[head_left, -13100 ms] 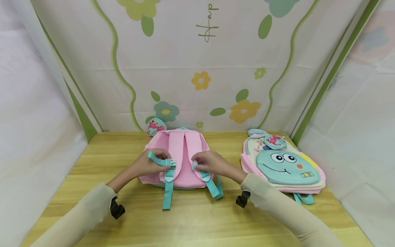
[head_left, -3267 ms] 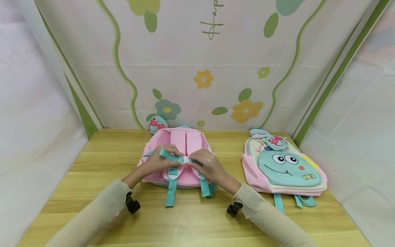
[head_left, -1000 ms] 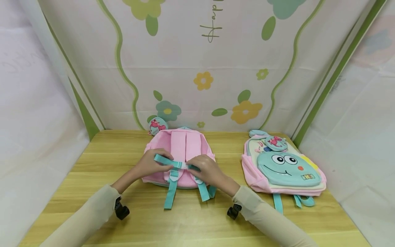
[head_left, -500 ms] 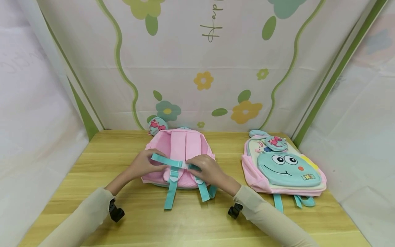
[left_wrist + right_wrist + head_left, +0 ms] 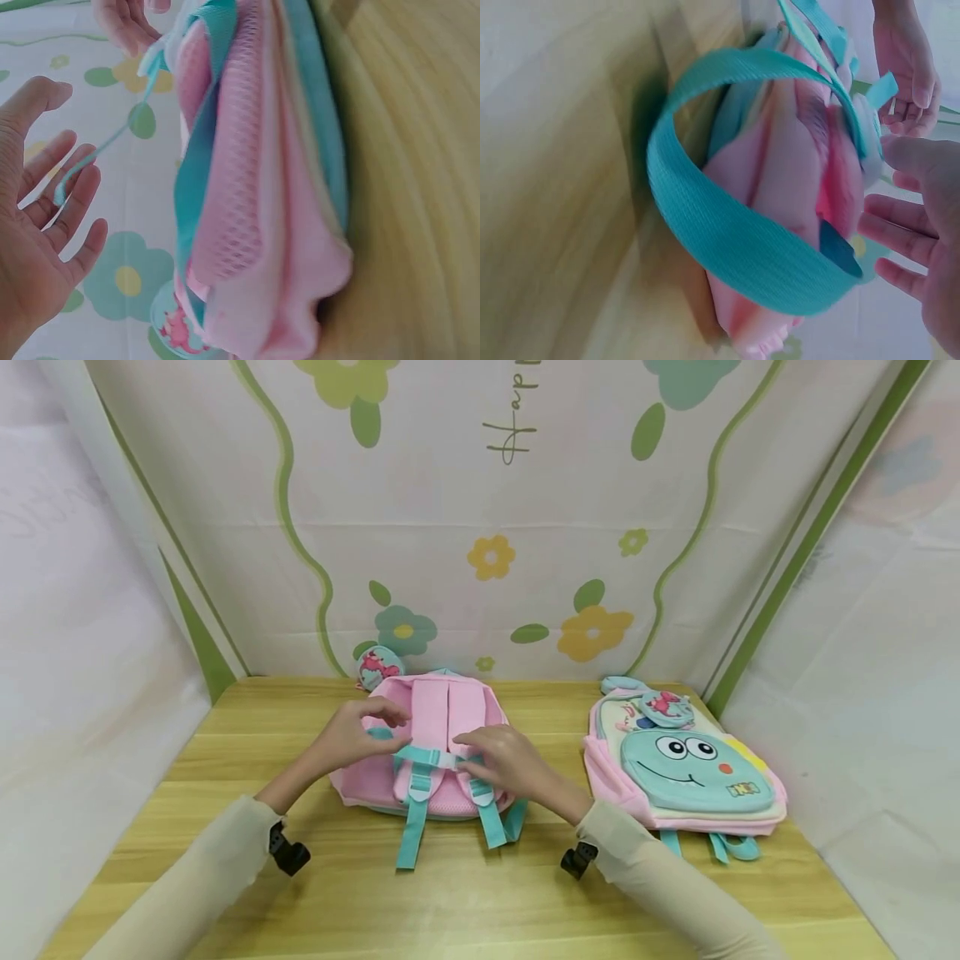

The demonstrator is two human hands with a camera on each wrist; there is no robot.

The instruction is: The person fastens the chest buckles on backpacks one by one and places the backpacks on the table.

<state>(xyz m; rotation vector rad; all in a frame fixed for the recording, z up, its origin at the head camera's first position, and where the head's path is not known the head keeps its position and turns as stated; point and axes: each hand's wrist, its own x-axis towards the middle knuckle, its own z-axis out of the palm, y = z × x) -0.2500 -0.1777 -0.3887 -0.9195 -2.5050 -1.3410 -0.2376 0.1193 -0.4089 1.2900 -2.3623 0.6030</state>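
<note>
Left hand [image 5: 351,740] — loosely curved near strap [image 5: 417,755]

The pink backpack [image 5: 431,718] hides its front against the surface [image 5: 480,893]. Whether the right hand [image 5: 517,764] touches the white buckle [image 5: 446,761] is unclear. A teal strap [image 5: 742,262] covers part of the pink backpack in the right wrist view; the left wrist view's edge crops the left hand [image 5: 34,255]. The smiling backpack [image 5: 678,760] bears a label [image 5: 742,789] too small to read.
</note>
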